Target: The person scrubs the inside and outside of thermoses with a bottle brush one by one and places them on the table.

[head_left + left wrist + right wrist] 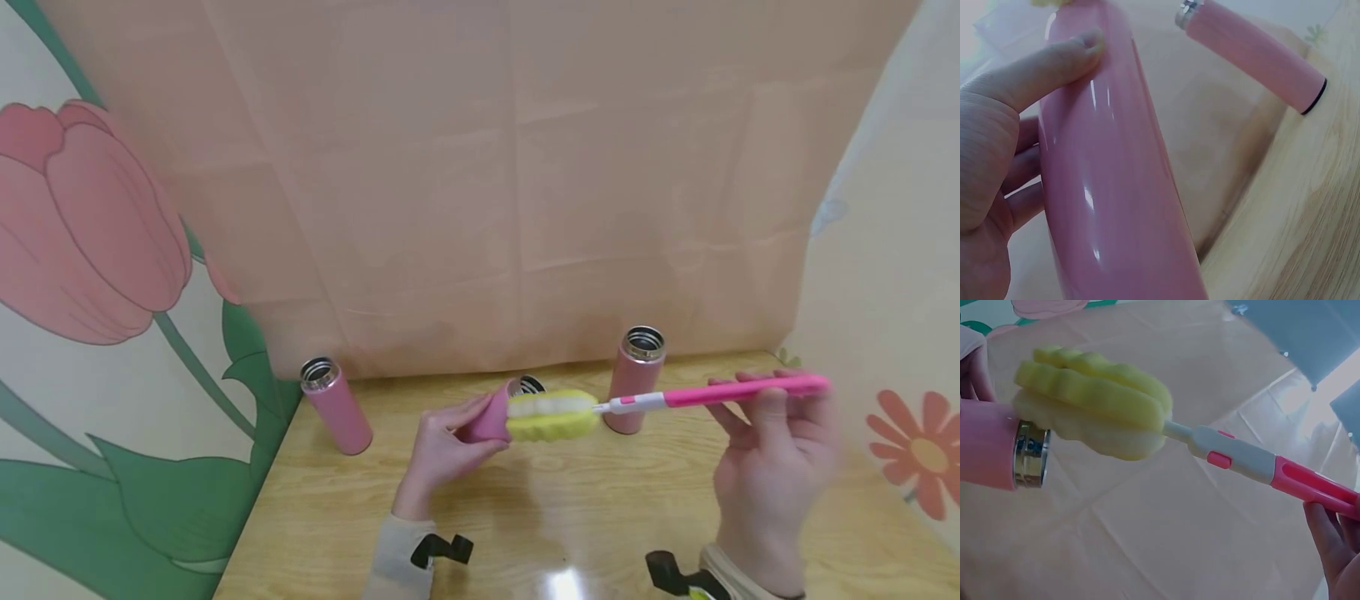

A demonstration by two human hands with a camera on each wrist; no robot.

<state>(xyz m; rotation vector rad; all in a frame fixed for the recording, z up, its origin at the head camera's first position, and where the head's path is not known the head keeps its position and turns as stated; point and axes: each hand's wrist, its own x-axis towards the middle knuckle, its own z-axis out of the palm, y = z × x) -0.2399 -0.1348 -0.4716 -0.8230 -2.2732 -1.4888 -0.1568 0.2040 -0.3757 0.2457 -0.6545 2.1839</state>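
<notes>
My left hand (442, 450) grips a pink flask (489, 418) that is tilted, with its steel mouth toward the right. In the left wrist view the thumb lies along the glossy flask body (1110, 162), the other fingers partly hidden behind it. My right hand (772, 467) holds a sponge bottle brush by its pink handle (750, 389). The yellow and white sponge head (551, 417) is outside the flask, close beside its mouth. In the right wrist view the bare steel neck (1032, 455) shows just below the sponge's left end.
One uncapped pink flask (339, 408) stands at the table's left side. Another uncapped pink flask (636, 379) stands at the back, behind the brush. A peach cloth (480, 208) hangs behind the wooden table (600, 508), between walls with painted flowers.
</notes>
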